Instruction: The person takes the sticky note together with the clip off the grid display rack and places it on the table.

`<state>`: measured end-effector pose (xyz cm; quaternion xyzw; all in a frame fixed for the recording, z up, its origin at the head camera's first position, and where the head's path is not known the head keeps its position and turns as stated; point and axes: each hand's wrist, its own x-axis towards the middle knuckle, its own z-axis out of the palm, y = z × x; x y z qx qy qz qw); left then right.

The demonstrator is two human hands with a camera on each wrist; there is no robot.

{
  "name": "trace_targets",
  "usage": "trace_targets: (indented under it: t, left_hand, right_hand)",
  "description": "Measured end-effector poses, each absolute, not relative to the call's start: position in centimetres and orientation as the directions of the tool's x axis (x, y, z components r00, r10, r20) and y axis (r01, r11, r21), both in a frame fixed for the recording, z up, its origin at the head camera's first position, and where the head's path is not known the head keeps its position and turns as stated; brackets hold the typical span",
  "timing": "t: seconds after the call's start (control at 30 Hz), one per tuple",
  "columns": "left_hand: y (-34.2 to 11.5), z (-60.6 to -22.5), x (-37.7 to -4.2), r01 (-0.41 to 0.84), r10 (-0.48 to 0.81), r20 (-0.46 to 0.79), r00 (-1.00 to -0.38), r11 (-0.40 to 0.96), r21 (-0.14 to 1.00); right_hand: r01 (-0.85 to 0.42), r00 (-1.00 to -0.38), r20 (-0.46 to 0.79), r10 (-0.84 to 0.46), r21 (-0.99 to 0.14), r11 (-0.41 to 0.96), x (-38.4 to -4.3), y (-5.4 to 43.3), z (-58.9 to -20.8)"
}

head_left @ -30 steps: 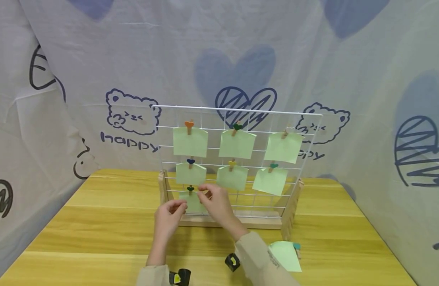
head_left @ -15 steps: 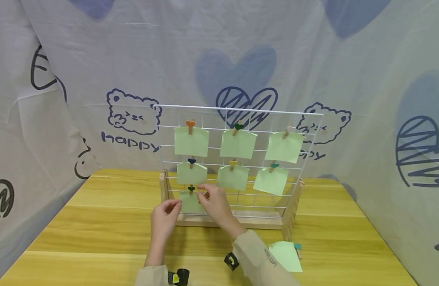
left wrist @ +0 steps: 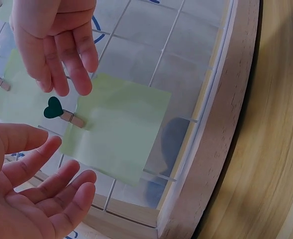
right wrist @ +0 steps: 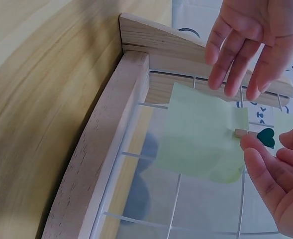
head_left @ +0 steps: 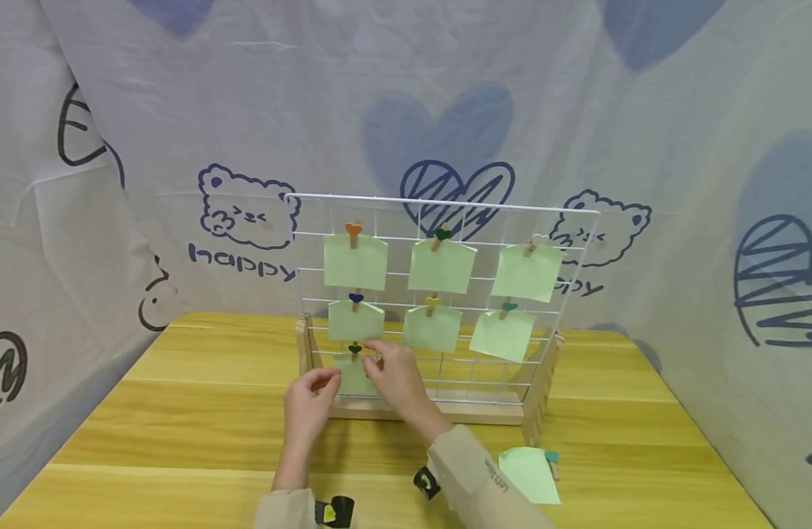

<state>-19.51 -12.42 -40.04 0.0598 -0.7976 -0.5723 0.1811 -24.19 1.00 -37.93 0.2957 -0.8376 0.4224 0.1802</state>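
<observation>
A pale green paper square hangs low on the left of a white wire grid, held by a small wooden clothespin with a dark green heart. My left hand is beside the paper's left edge, fingers relaxed and loosely bent, holding nothing. The right hand hovers by the clothespin; in the right wrist view its thumb and index finger lie apart on either side of the heart. In the left wrist view a gap shows between both hands and the clothespin.
Several green papers, such as the top-left one, hang above on heart clothespins. A wooden base supports the grid. Another paper with a teal-topped clothespin lies at right on the wooden table. A printed cloth hangs behind.
My left hand moved slightly left off the paper's edge, then back right beside it. The right hand shifted only a little. The hung papers stay in place.
</observation>
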Motion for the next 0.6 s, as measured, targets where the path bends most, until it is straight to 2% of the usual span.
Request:
trace_targets:
  t: [0.6]
  left_hand:
    - [-12.3,-41.3,-19.8,0.150,-0.245,0.239,-0.940,0.333,0.931]
  right_hand:
    - [-0.660,-0.744,0.567,-0.355,-0.534,0.528,-24.2,0.3,-37.9]
